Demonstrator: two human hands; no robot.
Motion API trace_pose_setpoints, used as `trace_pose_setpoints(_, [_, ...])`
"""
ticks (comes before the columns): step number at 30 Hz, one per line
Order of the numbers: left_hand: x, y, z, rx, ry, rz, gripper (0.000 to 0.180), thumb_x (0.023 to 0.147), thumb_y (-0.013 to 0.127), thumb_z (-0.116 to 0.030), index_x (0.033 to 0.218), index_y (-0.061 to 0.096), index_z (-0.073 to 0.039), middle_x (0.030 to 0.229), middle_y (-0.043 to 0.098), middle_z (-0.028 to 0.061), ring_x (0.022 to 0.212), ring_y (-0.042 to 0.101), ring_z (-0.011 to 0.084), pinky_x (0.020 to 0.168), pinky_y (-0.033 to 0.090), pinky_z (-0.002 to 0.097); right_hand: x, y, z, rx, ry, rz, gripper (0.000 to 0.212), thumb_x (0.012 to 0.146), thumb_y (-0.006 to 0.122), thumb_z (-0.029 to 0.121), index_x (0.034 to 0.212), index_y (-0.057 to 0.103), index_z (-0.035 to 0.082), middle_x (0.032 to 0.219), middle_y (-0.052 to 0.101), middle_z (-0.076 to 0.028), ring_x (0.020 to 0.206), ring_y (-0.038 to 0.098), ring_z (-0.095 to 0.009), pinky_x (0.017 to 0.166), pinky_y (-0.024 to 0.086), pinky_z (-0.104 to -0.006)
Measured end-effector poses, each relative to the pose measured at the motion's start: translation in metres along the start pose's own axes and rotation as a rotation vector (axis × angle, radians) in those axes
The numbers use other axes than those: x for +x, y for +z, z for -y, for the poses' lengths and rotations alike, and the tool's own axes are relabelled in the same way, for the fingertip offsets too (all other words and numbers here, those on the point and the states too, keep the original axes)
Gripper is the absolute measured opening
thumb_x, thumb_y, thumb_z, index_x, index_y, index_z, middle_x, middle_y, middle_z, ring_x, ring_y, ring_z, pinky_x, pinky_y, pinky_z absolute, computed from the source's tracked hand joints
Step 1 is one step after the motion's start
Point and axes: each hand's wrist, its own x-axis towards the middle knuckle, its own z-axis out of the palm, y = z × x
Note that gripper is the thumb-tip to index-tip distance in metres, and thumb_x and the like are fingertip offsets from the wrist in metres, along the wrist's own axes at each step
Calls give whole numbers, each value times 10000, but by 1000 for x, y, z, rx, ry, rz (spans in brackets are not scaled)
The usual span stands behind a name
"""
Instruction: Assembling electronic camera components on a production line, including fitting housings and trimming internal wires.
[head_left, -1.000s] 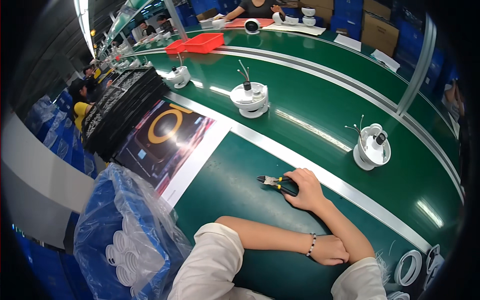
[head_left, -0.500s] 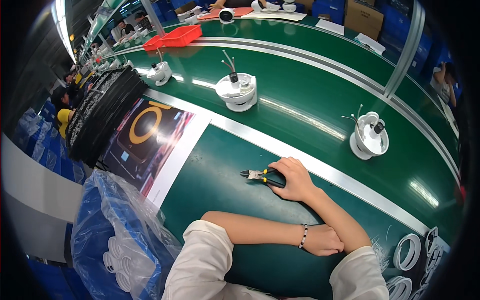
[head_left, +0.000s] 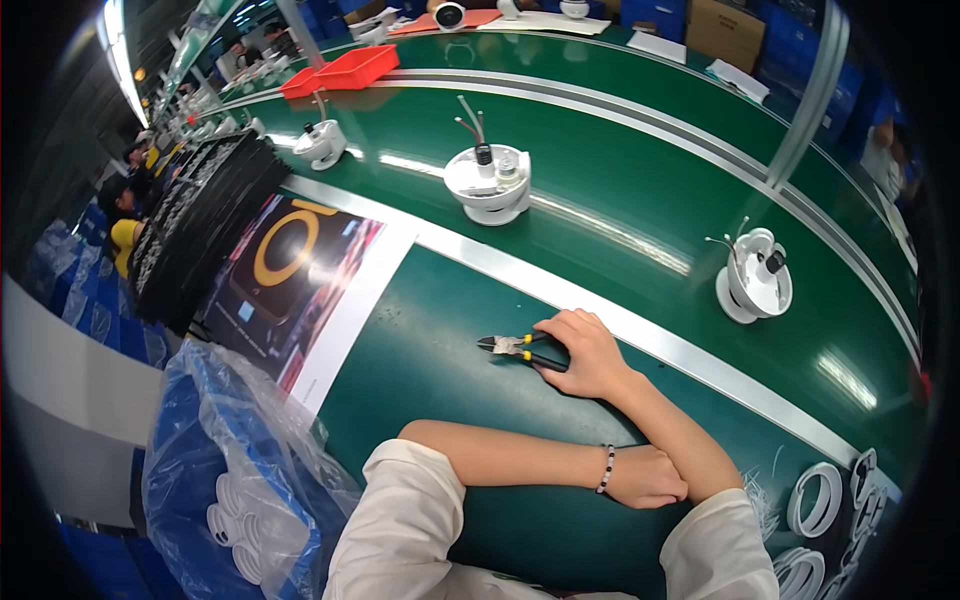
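Observation:
My right hand (head_left: 588,358) rests on the green work surface (head_left: 420,370), its fingers wrapped round the black and yellow handles of a pair of diagonal cutters (head_left: 506,346). Their jaws point left and look slightly parted, with nothing between them. Laid across in front of me, my left arm wears a beaded bracelet (head_left: 606,470). My left hand (head_left: 648,479) is closed in a loose fist against my right forearm; I see nothing in it. Beyond a metal rail, white camera-like housings with wires sticking up, one in the middle (head_left: 488,188) and one at right (head_left: 756,278), stand on the green conveyor belt (head_left: 620,200).
A printed sheet (head_left: 290,260) lies left, beside a stack of black trays (head_left: 205,215). At lower left, a plastic-lined blue bin (head_left: 235,440) holds white rings. White rings (head_left: 815,500) and thin white strips (head_left: 760,505) lie at right. Red bins (head_left: 358,67) sit far off.
The middle and right housings on the belt have shifted a little to the right. My hands and the cutters stay in nearly the same place.

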Motion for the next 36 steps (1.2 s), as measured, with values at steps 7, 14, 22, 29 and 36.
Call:
trace_pose_setpoints(7, [-1, -2, -1, -16, -37, -46, 64, 718, 561, -87, 763, 545, -45, 696, 562, 114, 693, 557, 297, 607, 435, 398, 0, -2, -1, 99, -9, -28, 406, 551, 709, 169, 917, 573, 55, 813, 554, -69, 742, 518, -254, 691, 409, -337])
trace_pose_setpoints(14, [1, -8, -1, -32, -114, 61, 78, 747, 546, -104, 796, 540, -43, 697, 568, 102, 653, 560, 300, 576, 447, 389, 18, -38, -17, 106, -67, -279, 349, 533, 670, 34, 876, 606, 29, 804, 598, -89, 691, 566, -199, 614, 467, -279])
trace_pose_setpoints(22, [6, -21, 9, -124, -176, -67, 66, 749, 525, -107, 748, 552, -47, 653, 587, 107, 620, 566, 297, 558, 447, 389, 176, -143, -36, -640, -365, -186, 455, 526, 669, 50, 970, 571, 71, 911, 582, -82, 868, 534, -268, 762, 419, -349])
trace_pose_setpoints(29, [13, -20, 10, -91, -172, -75, 62, 733, 525, -106, 721, 546, -49, 639, 585, 113, 621, 567, 307, 565, 446, 396, 218, -145, -88, -989, -290, 169, 478, 525, 703, 96, 981, 558, 75, 907, 539, -66, 895, 501, -242, 781, 394, -341])
trace_pose_setpoints(36, [11, -13, 16, -95, -193, -85, 56, 721, 528, -102, 714, 556, -54, 663, 594, 129, 641, 570, 320, 589, 452, 408, 223, -118, -111, -1024, -295, 405, 457, 541, 710, 121, 972, 563, 89, 868, 527, -58, 878, 498, -220, 774, 390, -324])
